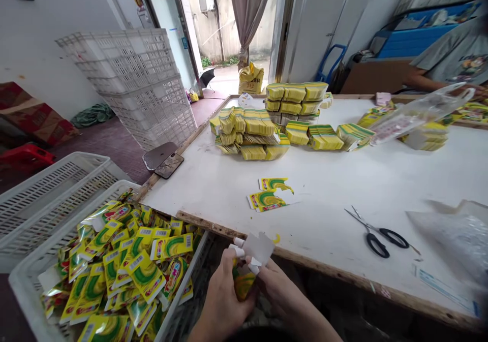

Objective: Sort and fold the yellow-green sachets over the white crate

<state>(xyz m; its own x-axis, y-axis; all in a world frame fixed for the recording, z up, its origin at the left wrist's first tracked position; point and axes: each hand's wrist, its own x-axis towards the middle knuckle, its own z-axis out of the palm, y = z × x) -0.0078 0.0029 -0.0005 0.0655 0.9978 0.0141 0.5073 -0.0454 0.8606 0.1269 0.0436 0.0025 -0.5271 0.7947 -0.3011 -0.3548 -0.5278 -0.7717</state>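
crate [26, 281] of yellow-green packets [125, 271] at left. left hand [224, 293] and right hand [276, 286] pinch a white card [259, 248] over a packet [244, 283], below the table [343, 189] edge. scissors [377, 232] lie at right.

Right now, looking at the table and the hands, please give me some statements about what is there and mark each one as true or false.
1. Both hands, the left hand and the right hand, hold one packet below the table edge. True.
2. The scissors lie shut inside the white crate. False: they lie open on the table, right of the hands.
3. The white crate at the left holds many yellow and green packets. True.
4. Two loose cards lie on the table in front of the stacks. True.
5. The phone lies under the stacks. False: it lies at the table's left edge, apart from them.
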